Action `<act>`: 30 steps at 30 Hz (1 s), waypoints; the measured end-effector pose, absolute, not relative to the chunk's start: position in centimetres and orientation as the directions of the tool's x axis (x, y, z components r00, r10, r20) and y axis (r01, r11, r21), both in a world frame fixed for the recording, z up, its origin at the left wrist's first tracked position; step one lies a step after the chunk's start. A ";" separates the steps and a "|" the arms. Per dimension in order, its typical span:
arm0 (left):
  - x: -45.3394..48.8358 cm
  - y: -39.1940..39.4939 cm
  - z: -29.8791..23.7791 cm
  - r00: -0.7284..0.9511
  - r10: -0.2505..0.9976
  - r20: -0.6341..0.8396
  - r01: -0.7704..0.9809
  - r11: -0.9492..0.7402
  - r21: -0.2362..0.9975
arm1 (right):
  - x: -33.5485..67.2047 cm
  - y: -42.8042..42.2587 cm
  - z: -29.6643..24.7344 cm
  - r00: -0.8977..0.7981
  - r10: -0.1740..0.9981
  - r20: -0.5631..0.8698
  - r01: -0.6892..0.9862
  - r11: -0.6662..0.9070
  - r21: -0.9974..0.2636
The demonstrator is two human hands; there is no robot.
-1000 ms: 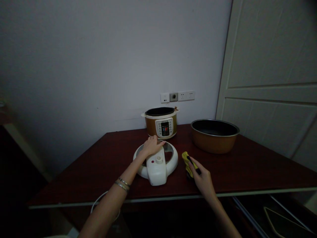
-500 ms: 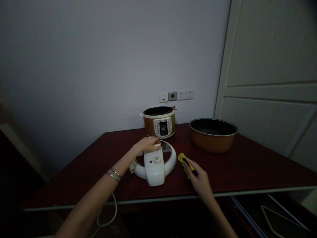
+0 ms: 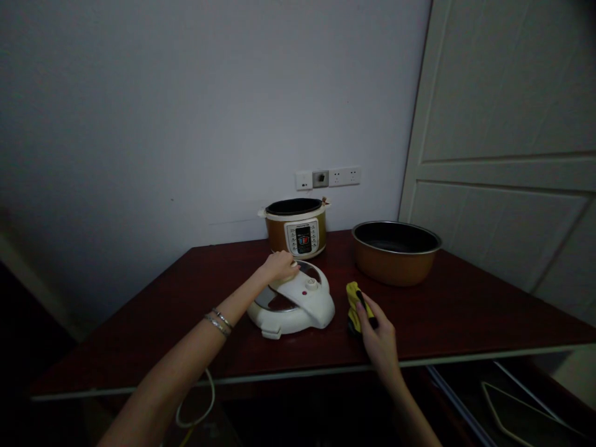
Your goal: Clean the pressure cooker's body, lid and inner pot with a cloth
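My left hand (image 3: 280, 267), a bracelet on its wrist, is closed over the far end of the handle of a white pressure cooker lid (image 3: 321, 308). The lid lies near the table's front, its knob and small red button facing up and its broad end pointing to the front right. Just right of the lid, my right hand (image 3: 380, 329) is closed around a crumpled yellow-and-black cloth (image 3: 354, 301). A gap separates the cloth from the lid. Behind the lid stands the gold-brown electric pressure cooker (image 3: 298, 230), its top uncovered and its control panel facing me.
A wide brown inner pot (image 3: 395, 264) with a dark inside sits at the right on the dark red table (image 3: 470, 304). Wall sockets (image 3: 344, 176) are behind the cooker. A white cable (image 3: 212, 397) hangs below the front edge. An open drawer (image 3: 460, 397) is under the table at right.
My left hand has turned the lid counterclockwise, so its broad end has swung from the front toward the right. My right hand with the cloth has shifted slightly right. The view has shifted a little.
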State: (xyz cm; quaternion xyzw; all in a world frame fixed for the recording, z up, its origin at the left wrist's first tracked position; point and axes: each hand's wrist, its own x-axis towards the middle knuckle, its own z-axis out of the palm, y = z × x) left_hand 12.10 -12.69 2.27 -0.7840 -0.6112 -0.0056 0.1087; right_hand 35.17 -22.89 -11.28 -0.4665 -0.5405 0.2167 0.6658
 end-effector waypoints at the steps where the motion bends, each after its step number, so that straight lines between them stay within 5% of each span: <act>1: 12.2 -12.7 2.2 0.238 0.960 0.147 0.964 -0.215 -0.158 | 35.2 -22.8 -11.4 0.319 0.789 0.525 0.215 0.479 -0.851; 8: 13.2 -12.8 2.1 0.162 0.975 0.155 0.984 -0.148 -0.096 | 34.9 -22.0 -11.3 0.290 0.803 0.521 0.218 0.474 -0.853; 22: 14.8 -12.7 1.7 0.010 0.997 0.076 1.000 -0.010 -0.008 | 34.1 -12.9 -7.0 -0.039 0.856 0.515 0.528 0.455 -0.717; 30: 14.9 -12.9 1.4 -0.033 0.996 0.078 0.999 0.032 0.022 | 33.0 -18.9 -9.2 0.029 0.787 0.616 0.582 0.488 -0.651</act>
